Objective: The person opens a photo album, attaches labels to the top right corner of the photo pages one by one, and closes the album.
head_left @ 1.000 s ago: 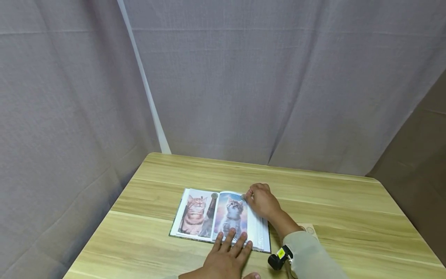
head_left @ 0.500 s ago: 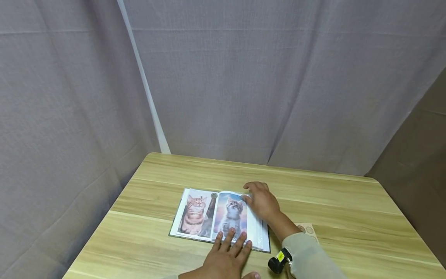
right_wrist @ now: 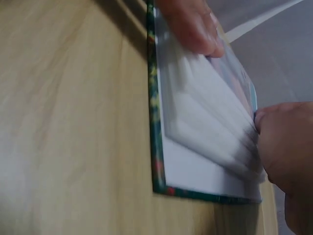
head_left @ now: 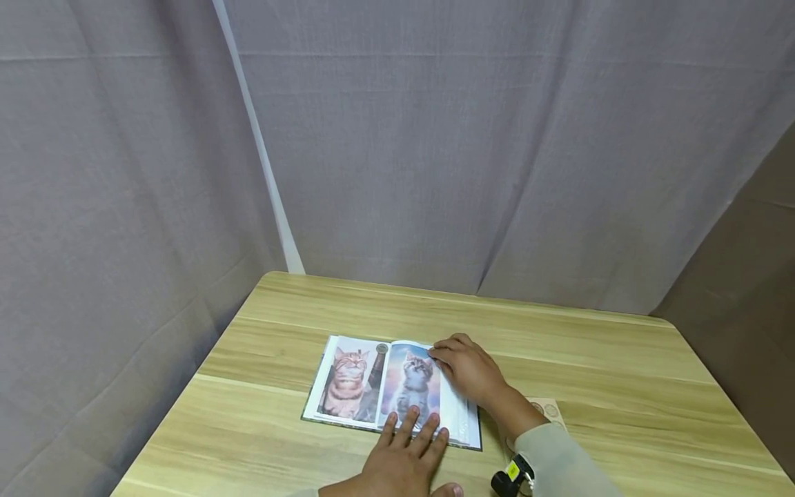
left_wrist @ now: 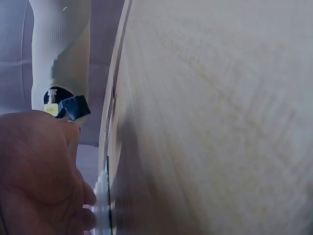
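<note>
A photo album (head_left: 475, 421) lies spread on the table, a striped orange cat picture (head_left: 348, 386) on its left page and a grey kitten picture (head_left: 413, 383) on its right. My left hand (head_left: 404, 452) rests with spread fingers over the lower edge of the right page. At that page's top right corner, the fingers of my right hand (head_left: 466, 366) press down, covering the spot where a round sticker showed earlier. Another round sticker (head_left: 381, 349) sits at the cat picture's top right corner. In the right wrist view, my right hand (right_wrist: 288, 147) touches the page stack (right_wrist: 205, 117) from the right.
A beige sheet with round stickers (head_left: 550, 408) lies right of the album, partly under my right forearm. A black wrist camera (head_left: 509, 480) hangs from the right cuff. Grey curtains (head_left: 397, 152) stand behind the wooden table (head_left: 621, 386).
My right hand first pinched at the page corner, then its fingers lifted and spread from the round sticker. Now they lie down over that corner. The left hand has stayed in place.
</note>
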`<move>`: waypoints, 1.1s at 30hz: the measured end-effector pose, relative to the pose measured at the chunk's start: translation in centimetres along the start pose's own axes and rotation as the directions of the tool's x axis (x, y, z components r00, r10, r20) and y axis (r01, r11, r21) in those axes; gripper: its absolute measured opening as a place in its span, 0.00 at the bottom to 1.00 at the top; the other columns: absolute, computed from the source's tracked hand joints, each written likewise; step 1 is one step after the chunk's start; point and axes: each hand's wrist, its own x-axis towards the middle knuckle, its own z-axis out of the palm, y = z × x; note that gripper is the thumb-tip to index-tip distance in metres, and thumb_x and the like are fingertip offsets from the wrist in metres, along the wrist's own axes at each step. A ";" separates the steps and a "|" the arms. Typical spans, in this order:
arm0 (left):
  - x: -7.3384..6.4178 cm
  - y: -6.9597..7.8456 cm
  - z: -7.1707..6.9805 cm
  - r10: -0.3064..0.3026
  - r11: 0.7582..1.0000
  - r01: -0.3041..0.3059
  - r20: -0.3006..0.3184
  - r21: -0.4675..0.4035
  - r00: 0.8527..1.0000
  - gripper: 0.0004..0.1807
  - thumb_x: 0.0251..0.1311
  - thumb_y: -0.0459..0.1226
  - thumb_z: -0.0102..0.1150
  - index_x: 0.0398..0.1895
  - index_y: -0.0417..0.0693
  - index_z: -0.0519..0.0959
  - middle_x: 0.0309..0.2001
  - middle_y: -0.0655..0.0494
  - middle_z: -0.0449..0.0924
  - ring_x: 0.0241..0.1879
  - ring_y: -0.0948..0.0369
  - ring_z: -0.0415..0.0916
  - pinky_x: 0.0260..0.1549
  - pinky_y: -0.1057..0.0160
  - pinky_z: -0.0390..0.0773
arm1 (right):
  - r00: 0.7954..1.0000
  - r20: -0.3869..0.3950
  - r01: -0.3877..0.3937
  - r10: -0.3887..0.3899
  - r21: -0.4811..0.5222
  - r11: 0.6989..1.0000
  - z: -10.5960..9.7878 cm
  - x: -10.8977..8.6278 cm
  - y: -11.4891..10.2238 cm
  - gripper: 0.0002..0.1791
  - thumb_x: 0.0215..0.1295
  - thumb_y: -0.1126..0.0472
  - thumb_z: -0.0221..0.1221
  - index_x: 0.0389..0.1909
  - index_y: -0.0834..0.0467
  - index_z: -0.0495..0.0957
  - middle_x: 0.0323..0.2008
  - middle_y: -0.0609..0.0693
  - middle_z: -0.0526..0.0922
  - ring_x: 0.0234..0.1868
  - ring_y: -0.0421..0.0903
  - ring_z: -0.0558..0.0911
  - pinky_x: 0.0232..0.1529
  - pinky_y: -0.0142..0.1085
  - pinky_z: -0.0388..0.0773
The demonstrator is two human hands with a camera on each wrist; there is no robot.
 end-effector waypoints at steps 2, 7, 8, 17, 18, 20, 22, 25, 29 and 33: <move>0.0 0.0 0.1 -0.002 1.000 0.002 0.003 -0.011 1.000 0.49 0.65 0.75 0.16 0.83 0.64 0.50 0.82 0.60 0.40 0.80 0.49 0.34 0.74 0.38 0.44 | 0.999 0.050 -0.007 0.007 0.014 1.000 -0.2 -0.4 -0.1 0.17 0.74 0.59 0.61 0.61 0.54 0.83 0.61 0.51 0.81 0.65 0.54 0.74 0.64 0.54 0.71; 0.0 0.0 -0.1 -0.005 0.999 0.005 0.009 -0.038 1.000 0.49 0.65 0.75 0.17 0.83 0.63 0.50 0.82 0.59 0.40 0.80 0.49 0.33 0.74 0.38 0.42 | 0.982 0.185 -0.038 0.025 0.063 0.997 -0.8 -1.2 -0.2 0.24 0.79 0.52 0.53 0.72 0.53 0.73 0.72 0.55 0.70 0.72 0.62 0.66 0.69 0.61 0.62; -0.1 0.0 -0.1 -0.002 0.999 0.003 0.008 -0.043 1.000 0.49 0.65 0.75 0.17 0.83 0.62 0.51 0.82 0.58 0.40 0.80 0.49 0.33 0.74 0.37 0.42 | 0.979 0.204 -0.040 0.024 0.074 0.996 -0.9 -1.3 -0.3 0.25 0.80 0.51 0.52 0.73 0.53 0.71 0.73 0.56 0.68 0.73 0.63 0.65 0.69 0.62 0.61; -0.1 0.1 -0.6 -0.014 0.993 0.013 -0.011 -0.113 1.000 0.47 0.67 0.74 0.21 0.82 0.61 0.56 0.81 0.58 0.45 0.80 0.48 0.37 0.73 0.37 0.44 | 0.969 0.247 -0.019 -0.013 0.125 0.992 -1.3 -2.2 -0.2 0.29 0.81 0.49 0.49 0.77 0.55 0.64 0.76 0.59 0.60 0.75 0.69 0.58 0.71 0.64 0.55; -0.1 0.1 -0.7 -0.018 0.993 0.015 -0.019 -0.117 1.000 0.47 0.68 0.74 0.22 0.81 0.61 0.57 0.81 0.58 0.46 0.80 0.48 0.38 0.73 0.37 0.45 | 0.969 0.245 -0.018 -0.016 0.136 0.991 -1.3 -2.3 -0.2 0.29 0.81 0.49 0.48 0.77 0.56 0.64 0.76 0.60 0.60 0.75 0.69 0.58 0.71 0.64 0.54; -0.1 0.2 -0.8 -0.023 0.992 0.019 -0.033 -0.123 0.999 0.47 0.68 0.74 0.23 0.81 0.60 0.59 0.81 0.58 0.48 0.80 0.48 0.39 0.73 0.37 0.45 | 0.969 0.248 -0.022 -0.016 0.151 0.988 -1.3 -2.5 -0.3 0.30 0.82 0.49 0.47 0.78 0.56 0.62 0.77 0.61 0.58 0.76 0.69 0.56 0.71 0.64 0.53; -0.1 0.3 -0.9 -0.028 0.992 0.022 -0.044 -0.124 0.999 0.47 0.68 0.74 0.24 0.80 0.60 0.60 0.80 0.57 0.49 0.80 0.48 0.40 0.73 0.37 0.46 | 0.969 0.247 -0.022 -0.020 0.164 0.986 -1.3 -2.6 -0.5 0.30 0.82 0.49 0.46 0.79 0.57 0.60 0.77 0.61 0.57 0.76 0.70 0.54 0.72 0.64 0.52; 0.0 0.3 -1.0 -0.037 0.993 0.028 -0.073 -0.115 0.997 0.46 0.68 0.74 0.27 0.79 0.59 0.63 0.79 0.57 0.54 0.79 0.48 0.45 0.72 0.37 0.50 | 0.966 0.256 -0.017 -0.028 0.171 0.985 -1.4 -2.9 -0.7 0.32 0.83 0.49 0.44 0.80 0.57 0.56 0.78 0.61 0.54 0.77 0.70 0.50 0.73 0.63 0.49; -0.1 0.2 -1.4 -0.045 0.994 0.029 -0.150 -0.103 0.988 0.44 0.70 0.71 0.33 0.75 0.53 0.69 0.76 0.57 0.62 0.76 0.48 0.55 0.70 0.38 0.59 | 0.968 0.250 -0.005 -0.036 0.162 0.987 -1.5 -3.3 -0.7 0.33 0.83 0.48 0.44 0.81 0.57 0.54 0.78 0.60 0.54 0.77 0.69 0.50 0.74 0.62 0.49; -0.4 -0.1 -2.1 -0.024 0.994 -0.007 -0.285 -0.106 0.958 0.36 0.73 0.64 0.43 0.68 0.48 0.77 0.70 0.56 0.73 0.70 0.48 0.67 0.62 0.41 0.71 | 0.970 0.244 -0.041 -0.002 0.173 0.984 -2.0 -3.8 -0.6 0.34 0.82 0.47 0.45 0.81 0.55 0.54 0.78 0.59 0.55 0.77 0.67 0.51 0.73 0.62 0.51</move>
